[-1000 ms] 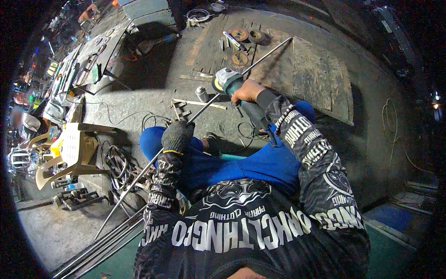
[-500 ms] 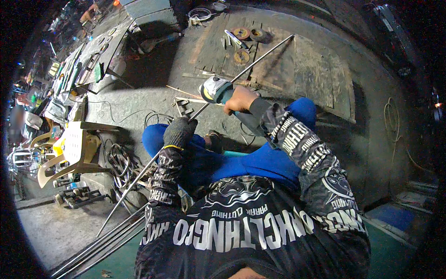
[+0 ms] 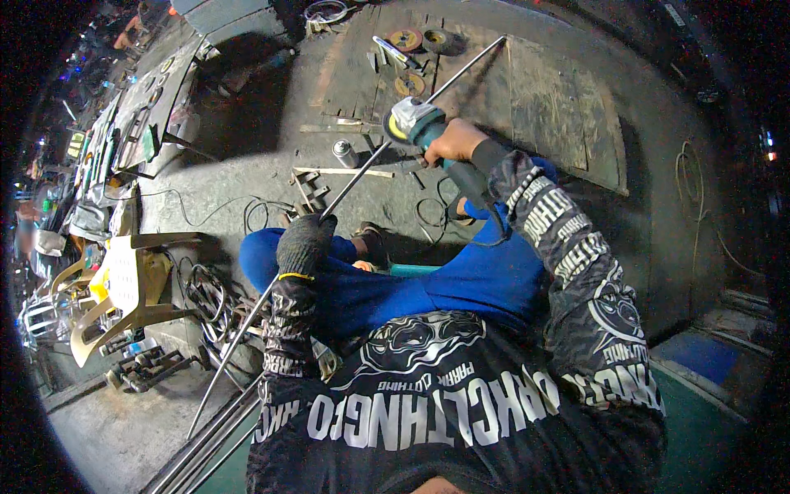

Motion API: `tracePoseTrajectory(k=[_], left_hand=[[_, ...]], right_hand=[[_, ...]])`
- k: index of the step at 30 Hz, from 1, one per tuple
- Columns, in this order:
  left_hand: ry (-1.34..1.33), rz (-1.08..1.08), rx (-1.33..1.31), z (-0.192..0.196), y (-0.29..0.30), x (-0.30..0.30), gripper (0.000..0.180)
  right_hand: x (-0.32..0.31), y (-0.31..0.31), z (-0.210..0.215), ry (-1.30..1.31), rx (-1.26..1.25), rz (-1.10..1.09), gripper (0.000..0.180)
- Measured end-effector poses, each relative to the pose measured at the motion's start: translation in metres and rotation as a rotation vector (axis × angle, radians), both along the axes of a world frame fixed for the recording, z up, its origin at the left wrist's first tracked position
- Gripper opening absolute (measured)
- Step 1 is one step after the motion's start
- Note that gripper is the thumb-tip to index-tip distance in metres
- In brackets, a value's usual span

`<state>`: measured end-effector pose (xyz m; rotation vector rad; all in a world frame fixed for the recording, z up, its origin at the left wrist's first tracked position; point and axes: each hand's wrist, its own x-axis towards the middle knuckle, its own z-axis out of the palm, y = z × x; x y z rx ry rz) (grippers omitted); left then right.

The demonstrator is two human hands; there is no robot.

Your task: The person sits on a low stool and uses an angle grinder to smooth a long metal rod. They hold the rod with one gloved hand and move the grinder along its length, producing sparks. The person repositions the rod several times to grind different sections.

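My left hand (image 3: 303, 245), in a dark knit glove, is closed round a long thin metal rod (image 3: 354, 181). The rod slants from the lower left, past my knee, up to a wooden board at the far side, where its end rests. In my bare right hand (image 3: 457, 142) is a green and silver angle grinder (image 3: 414, 118), gripped by its body. Its yellowish disc (image 3: 395, 128) is right at the rod, beyond my left hand; whether it touches cannot be made out.
Grinding discs (image 3: 409, 85) and a white tube-like item (image 3: 393, 51) lie on the wooden board (image 3: 559, 107). A spray can (image 3: 344, 153) and metal bracket (image 3: 309, 188) are on the floor nearby. Left are a plastic chair (image 3: 132, 276), tangled cables (image 3: 210, 296) and more rods (image 3: 214, 445).
The grinder has moved right and farther along the rod, away from my left hand, uncovering the spray can. My left hand keeps its hold. The whole view has shifted a little.
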<state>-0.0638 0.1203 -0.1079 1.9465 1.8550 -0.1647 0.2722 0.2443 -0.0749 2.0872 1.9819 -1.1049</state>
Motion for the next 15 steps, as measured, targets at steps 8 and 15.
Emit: tracePoseTrajectory(k=[8, 15], left_hand=[[-0.022, 0.03, -0.053, 0.015, 0.003, 0.0, 0.047], [-0.066, 0.177, -0.07, 0.038, -0.005, 0.012, 0.046]], right_hand=[[0.062, 0.057, -0.028, -0.053, 0.036, 0.006, 0.042], [0.115, 0.091, -0.01, -0.166, 0.001, -0.005, 0.038]])
